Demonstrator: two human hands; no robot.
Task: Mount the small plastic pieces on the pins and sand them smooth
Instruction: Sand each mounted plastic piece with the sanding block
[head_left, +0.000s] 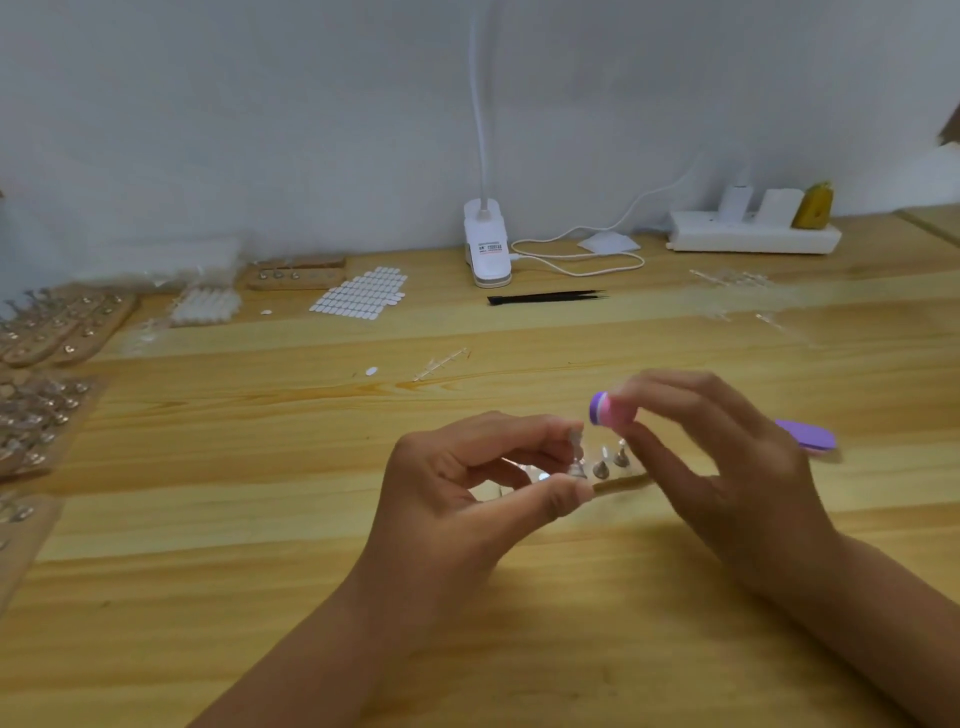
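Observation:
My left hand (483, 467) pinches a small wooden strip (621, 484) that carries several metal pins (602, 467), with its forefinger and thumb at the leftmost pin. A small clear plastic piece (575, 441) sits on that pin by my fingertips. My right hand (727, 457) grips a purple and pink sanding block (610, 410) just above and to the right of the piece. The block is blurred, and I cannot tell whether it touches the piece.
A purple file (808, 435) lies behind my right hand. Wooden pin boards (47, 410) fill the left edge. A sheet of white stickers (361, 296), black tweezers (545, 298), a clip lamp (487, 244) and a power strip (753, 234) stand toward the wall.

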